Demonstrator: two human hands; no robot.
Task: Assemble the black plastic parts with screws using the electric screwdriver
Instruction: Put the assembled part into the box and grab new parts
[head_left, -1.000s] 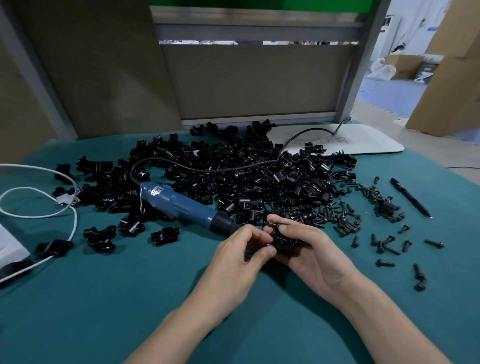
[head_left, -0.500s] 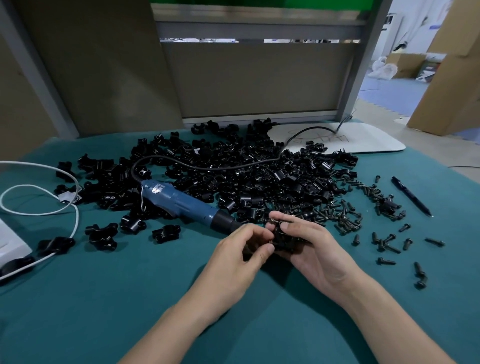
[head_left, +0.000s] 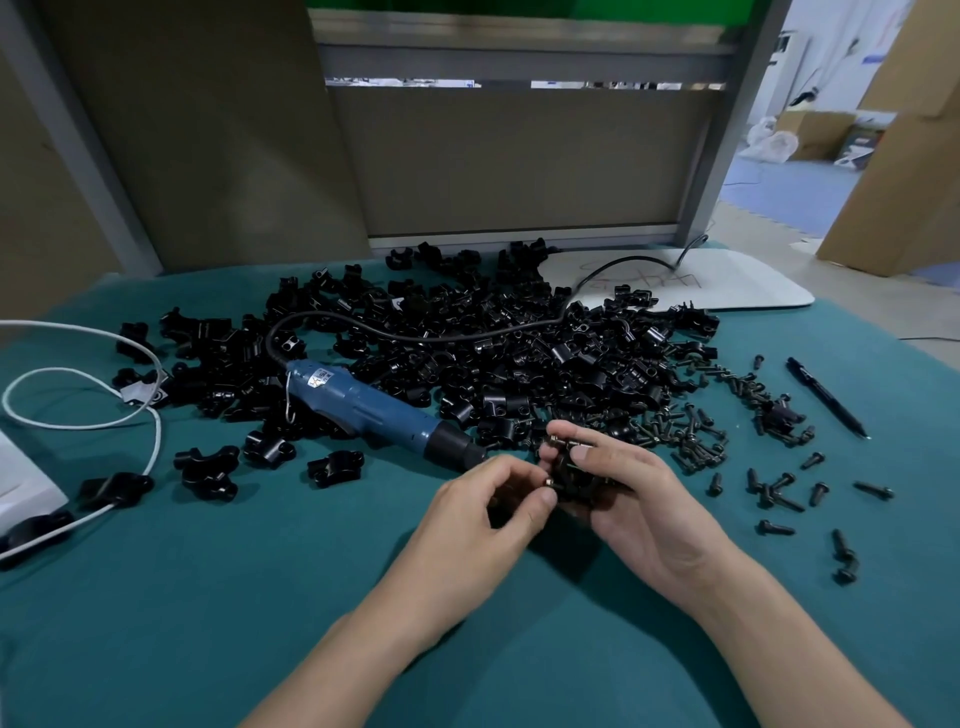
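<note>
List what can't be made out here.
Head view:
- Shape and holes of the black part: covered by the left hand and right hand.
- Bit of the electric screwdriver: hidden behind the left hand.
- Its label: too small to read.
- White box: cut by the left edge.

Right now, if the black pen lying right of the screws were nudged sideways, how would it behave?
The black pen looks slim and round, so it would probably roll. It lies straight, so likely stiff and light. The teal cloth under it may slow any roll.
</note>
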